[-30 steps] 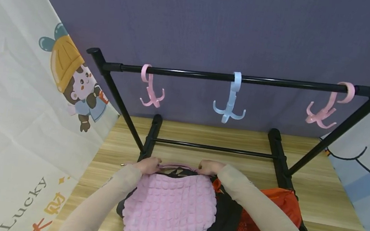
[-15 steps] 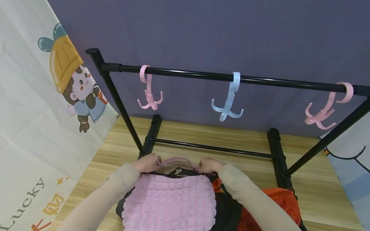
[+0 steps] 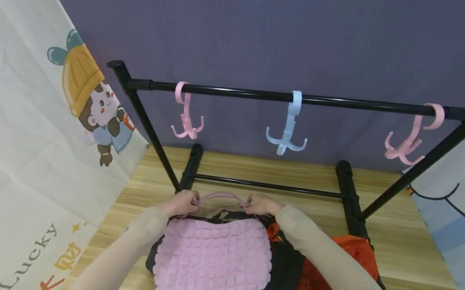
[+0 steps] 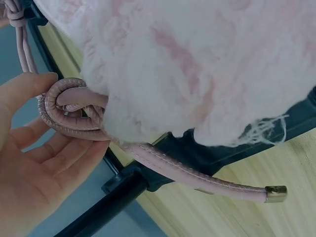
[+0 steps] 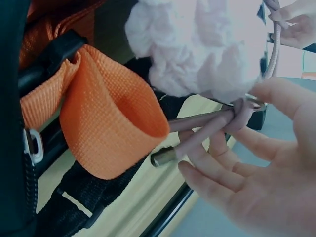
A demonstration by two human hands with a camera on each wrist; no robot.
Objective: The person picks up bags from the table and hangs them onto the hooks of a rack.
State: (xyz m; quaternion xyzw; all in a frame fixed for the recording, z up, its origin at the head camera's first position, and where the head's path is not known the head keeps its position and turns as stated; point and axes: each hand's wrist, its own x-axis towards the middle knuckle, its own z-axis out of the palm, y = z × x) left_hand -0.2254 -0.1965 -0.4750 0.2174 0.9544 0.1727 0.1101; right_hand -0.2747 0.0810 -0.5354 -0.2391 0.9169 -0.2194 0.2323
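A pink puffy handbag (image 3: pixel 212 260) lies at the front of the table, over dark and orange bags. Its thin pink strap (image 3: pixel 223 194) arches above its top edge. My left hand (image 3: pixel 180 202) grips the strap's left end; in the left wrist view its thumb and fingers pinch a knot (image 4: pixel 71 106), from which a metal-tipped tail (image 4: pixel 232 190) sticks out. At the strap's other end, my right hand (image 3: pixel 262 205) holds a second knot (image 5: pixel 239 113) between thumb and fingers. A metal tip (image 5: pixel 163 156) shows beside those fingers.
A black rack spans the scene, its top bar (image 3: pixel 238 92) carrying a pink hook (image 3: pixel 188 121), a blue hook (image 3: pixel 287 132) and another pink hook (image 3: pixel 407 141). An orange bag (image 3: pixel 319 289) and a black bag (image 3: pixel 281 280) lie beside the handbag, under my right forearm.
The strap has risen from nearly flat into an arch between my hands. My left hand has moved slightly up and left, the right slightly up. The bag's body has barely shifted.
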